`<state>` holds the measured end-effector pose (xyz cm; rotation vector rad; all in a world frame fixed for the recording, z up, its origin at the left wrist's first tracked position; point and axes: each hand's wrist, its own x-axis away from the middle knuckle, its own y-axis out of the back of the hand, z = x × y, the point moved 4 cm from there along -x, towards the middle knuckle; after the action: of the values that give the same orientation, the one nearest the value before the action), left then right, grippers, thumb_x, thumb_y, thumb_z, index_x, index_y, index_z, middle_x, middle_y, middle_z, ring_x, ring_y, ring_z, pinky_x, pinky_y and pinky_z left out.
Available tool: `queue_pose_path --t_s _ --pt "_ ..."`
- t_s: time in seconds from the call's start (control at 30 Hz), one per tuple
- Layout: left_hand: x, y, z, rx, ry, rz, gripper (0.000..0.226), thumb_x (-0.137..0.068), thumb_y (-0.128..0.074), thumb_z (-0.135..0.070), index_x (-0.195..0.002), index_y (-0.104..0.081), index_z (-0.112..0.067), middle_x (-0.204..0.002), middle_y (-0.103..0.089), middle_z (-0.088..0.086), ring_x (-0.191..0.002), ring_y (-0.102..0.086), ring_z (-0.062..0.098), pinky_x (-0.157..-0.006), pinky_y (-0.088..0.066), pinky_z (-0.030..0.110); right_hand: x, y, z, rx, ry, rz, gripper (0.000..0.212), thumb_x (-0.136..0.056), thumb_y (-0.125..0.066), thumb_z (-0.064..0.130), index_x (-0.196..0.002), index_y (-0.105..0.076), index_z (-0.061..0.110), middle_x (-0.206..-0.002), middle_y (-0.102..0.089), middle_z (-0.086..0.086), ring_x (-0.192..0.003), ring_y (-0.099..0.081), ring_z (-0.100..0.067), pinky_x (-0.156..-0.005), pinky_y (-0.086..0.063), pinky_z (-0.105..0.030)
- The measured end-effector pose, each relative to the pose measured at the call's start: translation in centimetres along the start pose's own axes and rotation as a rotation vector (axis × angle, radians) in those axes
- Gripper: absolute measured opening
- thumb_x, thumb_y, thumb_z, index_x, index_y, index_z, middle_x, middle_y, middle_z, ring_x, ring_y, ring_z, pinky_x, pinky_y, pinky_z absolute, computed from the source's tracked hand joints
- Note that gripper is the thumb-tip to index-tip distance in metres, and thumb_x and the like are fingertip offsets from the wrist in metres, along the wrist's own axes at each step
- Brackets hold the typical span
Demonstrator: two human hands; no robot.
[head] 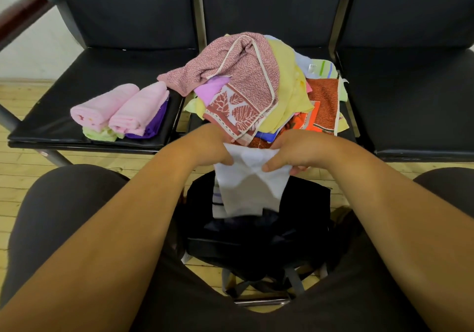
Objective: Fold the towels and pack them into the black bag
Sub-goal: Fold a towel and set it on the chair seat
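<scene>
**Visibility limits**
- The left hand (211, 149) and right hand (297, 152) show their backs only. Most fingers are hidden behind the cloth they hold.
- The inside of the black bag (259, 239) is dark, and its contents cannot be made out. Its near part is cut off by the person's legs.
- A pale striped cloth (218, 199) sits behind the held towel at the bag's mouth. It cannot be told whether it lies inside the bag.
- The lower layers of the unfolded pile (256, 85) are covered by the upper ones.
- The armrest (23, 13) at far left is blurred.

**Task items**
- The white towel (250, 185) is plain and creased, with a diagonal fold across its upper part. It hangs between the two hands, directly above the bag's open mouth, and its lower edge reaches the opening.
- Each hand pinches one upper corner between thumb and curled fingers. The hands are close together.
- The bag stands on the wooden floor (30, 175) between the person's knees, near the bench.
- The pile lies on the middle seat (307, 52). A pink patterned towel and a yellow towel are on top of it.
- On the left seat (51, 95), two pink rolled towels (120, 108) lie side by side on a purple towel (156, 120) and a green towel (101, 134).
</scene>
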<state>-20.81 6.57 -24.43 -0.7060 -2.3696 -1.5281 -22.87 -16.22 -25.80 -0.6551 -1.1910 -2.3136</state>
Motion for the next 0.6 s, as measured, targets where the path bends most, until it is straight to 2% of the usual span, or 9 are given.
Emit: queue_pose_path --t_s 0.07,0.13,0.2,0.3,0.37,0.4,0.47,0.53,0.6 --pt "0.1 1.1 0.3 0.065 0.005 -0.051 0.031 -0.081 -0.082 -0.015 -0.071 -0.053 -0.009 -0.074 -0.047 0.005 -0.065 -0.041 0.023 -0.061 -0.032 0.03 0.0 0.7 0.0 -0.091 0.026 -0.026 0.071 -0.074 -0.093 0.048 -0.125 -0.07 0.005 -0.094 -0.072 -0.013 -0.062 -0.073 -0.022 -0.064 -0.056 -0.037" --pt "-0.1 1.8 0.6 0.077 0.011 -0.127 0.022 -0.08 -0.079 -0.012 -0.077 -0.058 -0.004 -0.077 -0.046 0.009 -0.069 -0.039 0.022 -0.063 -0.031 0.034 0.1 1.2 0.4 -0.169 0.079 -0.074 0.046 -0.079 -0.092 0.038 -0.111 -0.076 0.01 -0.099 -0.078 -0.014 -0.075 -0.079 -0.022 -0.077 -0.067 -0.042" --pt "-0.1 2.2 0.9 0.079 0.013 -0.213 0.021 -0.079 -0.078 -0.013 -0.086 -0.066 0.004 -0.077 -0.053 0.012 -0.068 -0.042 0.023 -0.063 -0.033 0.035 0.2 1.4 0.9 -0.23 0.12 -0.146 0.029 -0.084 -0.09 0.029 -0.106 -0.079 0.014 -0.104 -0.08 -0.013 -0.086 -0.08 -0.022 -0.088 -0.066 -0.043" --pt "0.2 2.5 0.5 0.138 -0.021 -0.288 0.015 -0.08 -0.08 -0.011 -0.094 -0.08 -0.018 -0.086 -0.07 0.003 -0.07 -0.056 0.016 -0.06 -0.042 0.025 0.2 1.6 1.4 -0.22 0.144 -0.216 0.023 -0.086 -0.086 0.031 -0.101 -0.081 0.015 -0.1 -0.08 -0.011 -0.093 -0.078 -0.029 -0.092 -0.064 -0.05" --pt "0.5 2.8 0.3 0.19 -0.044 -0.301 0.026 -0.081 -0.078 -0.007 -0.097 -0.081 -0.029 -0.084 -0.068 -0.003 -0.071 -0.057 0.014 -0.057 -0.041 0.023 0.4 1.9 1.7 -0.209 0.148 -0.261 0.019 -0.089 -0.083 0.032 -0.098 -0.082 0.015 -0.1 -0.079 -0.013 -0.097 -0.075 -0.034 -0.09 -0.061 -0.049" --pt "0.6 3.0 0.2 0.196 -0.055 -0.302 0.029 -0.082 -0.075 -0.006 -0.098 -0.081 -0.029 -0.084 -0.067 -0.002 -0.069 -0.056 0.014 -0.056 -0.04 0.023 0.5 2.1 1.7 -0.216 0.151 -0.285 0.017 -0.092 -0.08 0.03 -0.098 -0.082 0.014 -0.101 -0.078 -0.014 -0.099 -0.074 -0.035 -0.089 -0.06 -0.048" --pt "0.5 3.4 0.3 0.216 -0.046 -0.315 0.039 -0.084 -0.072 -0.003 -0.115 -0.081 -0.025 -0.092 -0.068 0.0 -0.069 -0.055 0.009 -0.056 -0.04 0.023 0.7 2.5 1.7 -0.236 0.162 -0.332 0.012 -0.093 -0.074 0.024 -0.099 -0.083 0.017 -0.102 -0.078 -0.015 -0.1 -0.074 -0.036 -0.09 -0.061 -0.05" --pt "0.3 3.5 0.6 0.216 -0.031 -0.343 0.044 -0.086 -0.071 -0.002 -0.125 -0.079 -0.021 -0.091 -0.066 -0.002 -0.068 -0.052 0.004 -0.055 -0.039 0.021 0.9 2.6 1.7 -0.238 0.173 -0.378 0.018 -0.092 -0.069 0.016 -0.101 -0.083 0.025 -0.096 -0.078 -0.011 -0.094 -0.075 -0.03 -0.078 -0.059 -0.039" --pt "0.2 3.6 0.9 0.18 -0.035 -0.388 0.038 -0.087 -0.073 -0.005 -0.12 -0.081 -0.022 -0.092 -0.067 0.0 -0.068 -0.051 0.004 -0.055 -0.036 0.018 1.0 2.6 1.8 -0.183 0.184 -0.434 0.022 -0.091 -0.067 0.013 -0.1 -0.081 0.028 -0.087 -0.075 -0.004 -0.083 -0.071 -0.024 -0.066 -0.049 -0.029"
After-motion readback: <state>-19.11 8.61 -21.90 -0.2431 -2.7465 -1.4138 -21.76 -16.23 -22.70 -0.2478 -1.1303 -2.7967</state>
